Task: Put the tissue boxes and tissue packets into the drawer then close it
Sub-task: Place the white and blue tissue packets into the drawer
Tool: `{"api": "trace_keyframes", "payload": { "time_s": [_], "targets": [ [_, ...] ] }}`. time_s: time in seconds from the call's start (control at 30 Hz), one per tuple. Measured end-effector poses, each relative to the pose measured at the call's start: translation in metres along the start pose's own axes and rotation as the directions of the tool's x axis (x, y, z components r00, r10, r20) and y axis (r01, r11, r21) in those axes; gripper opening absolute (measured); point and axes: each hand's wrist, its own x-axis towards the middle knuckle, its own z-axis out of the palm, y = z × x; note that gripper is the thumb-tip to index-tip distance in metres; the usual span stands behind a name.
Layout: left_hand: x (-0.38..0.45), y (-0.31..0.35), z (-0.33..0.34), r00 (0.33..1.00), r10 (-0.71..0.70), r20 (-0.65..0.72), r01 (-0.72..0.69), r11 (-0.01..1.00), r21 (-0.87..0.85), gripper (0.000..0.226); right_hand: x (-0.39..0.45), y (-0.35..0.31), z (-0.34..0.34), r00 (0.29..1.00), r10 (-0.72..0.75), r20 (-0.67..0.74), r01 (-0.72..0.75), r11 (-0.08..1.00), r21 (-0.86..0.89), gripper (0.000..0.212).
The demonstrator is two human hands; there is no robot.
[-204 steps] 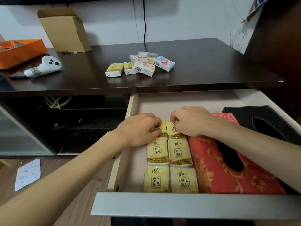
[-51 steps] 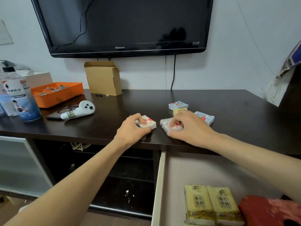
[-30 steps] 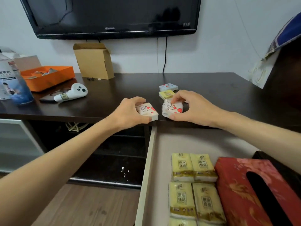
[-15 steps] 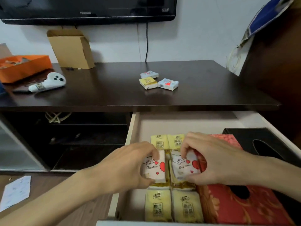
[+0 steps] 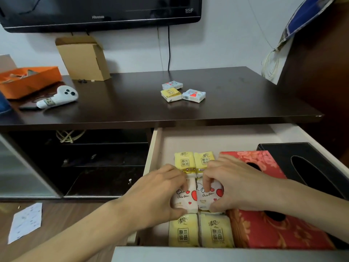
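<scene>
The drawer (image 5: 151,154) stands pulled out below the dark tabletop (image 5: 132,106). Inside lie yellow tissue packets (image 5: 185,160) in two columns, a red tissue box (image 5: 264,231) and a black tissue box (image 5: 309,167) to their right. My left hand (image 5: 156,195) grips a white heart-printed packet (image 5: 186,201), and my right hand (image 5: 230,184) grips a second one (image 5: 209,197). Both packets rest side by side on top of the middle yellow packets. Three more small packets (image 5: 182,93) lie on the tabletop.
On the tabletop stand a cardboard box (image 5: 83,57), an orange tray (image 5: 28,80) and a white controller (image 5: 58,97). A TV (image 5: 98,12) hangs on the wall. Open dark shelves (image 5: 85,157) sit left of the drawer. A paper sheet (image 5: 25,222) lies on the floor.
Both hands picked up one heart-printed packet each from the tabletop and carried them down into the drawer. In the last half second they pressed the packets lower onto the yellow ones.
</scene>
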Motion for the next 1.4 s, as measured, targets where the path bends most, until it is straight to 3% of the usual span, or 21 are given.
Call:
{"api": "trace_keyframes", "payload": {
  "time_s": [0.23, 0.33, 0.43, 0.5, 0.6, 0.8, 0.87, 0.97, 1.07, 1.13, 1.3, 1.4],
  "targets": [
    [-0.004, -0.001, 0.0, 1.0, 0.001, -0.022, -0.002, 0.999, -0.04, 0.051, -0.001, -0.001, -0.004, 1.0, -0.005, -0.02, 0.005, 1.0, 0.009, 0.032],
    [-0.001, -0.006, -0.013, 0.996, -0.037, -0.085, 0.027, 0.993, -0.118, 0.045, 0.003, 0.009, -0.023, 0.983, 0.036, -0.178, -0.007, 0.988, 0.157, 0.014],
    [0.018, -0.023, -0.03, 0.976, -0.112, -0.189, 0.068, 0.972, -0.223, 0.022, 0.025, 0.032, -0.05, 0.93, 0.131, -0.342, 0.004, 0.93, 0.367, 0.004],
    [0.038, -0.039, -0.041, 0.95, -0.175, -0.259, 0.096, 0.952, -0.289, 0.015, 0.049, 0.049, -0.066, 0.893, 0.194, -0.406, 0.013, 0.89, 0.455, 0.008],
    [0.078, -0.067, -0.052, 0.907, -0.296, -0.299, 0.183, 0.918, -0.353, 0.023, 0.095, 0.078, -0.08, 0.845, 0.289, -0.45, -0.036, 0.871, 0.49, 0.015],
    [0.163, -0.129, -0.051, 0.81, -0.458, -0.367, 0.302, 0.861, -0.409, 0.03, 0.175, 0.117, -0.081, 0.797, 0.425, -0.43, -0.243, 0.877, 0.415, 0.056],
    [0.189, -0.147, -0.05, 0.794, -0.483, -0.37, 0.336, 0.855, -0.396, 0.032, 0.19, 0.127, -0.075, 0.799, 0.441, -0.41, -0.269, 0.87, 0.413, 0.061],
    [0.226, -0.168, -0.052, 0.781, -0.524, -0.341, 0.372, 0.828, -0.42, 0.036, 0.202, 0.142, -0.067, 0.771, 0.484, -0.413, -0.307, 0.852, 0.425, 0.047],
    [0.259, -0.186, -0.061, 0.783, -0.533, -0.322, 0.411, 0.831, -0.374, 0.039, 0.207, 0.152, -0.066, 0.662, 0.58, -0.473, -0.376, 0.804, 0.46, 0.042],
    [0.28, -0.197, -0.065, 0.776, -0.563, -0.284, 0.467, 0.816, -0.34, 0.042, 0.208, 0.153, -0.065, 0.602, 0.637, -0.482, -0.44, 0.768, 0.466, 0.051],
    [0.315, -0.22, -0.057, 0.702, -0.705, -0.104, 0.614, 0.672, -0.413, 0.042, 0.212, 0.153, -0.063, 0.607, 0.671, -0.426, -0.475, 0.736, 0.482, 0.084],
    [0.323, -0.224, -0.053, 0.654, -0.736, -0.173, 0.642, 0.661, -0.389, 0.038, 0.214, 0.154, -0.063, 0.603, 0.682, -0.413, -0.493, 0.726, 0.479, 0.093]
  ]
}}
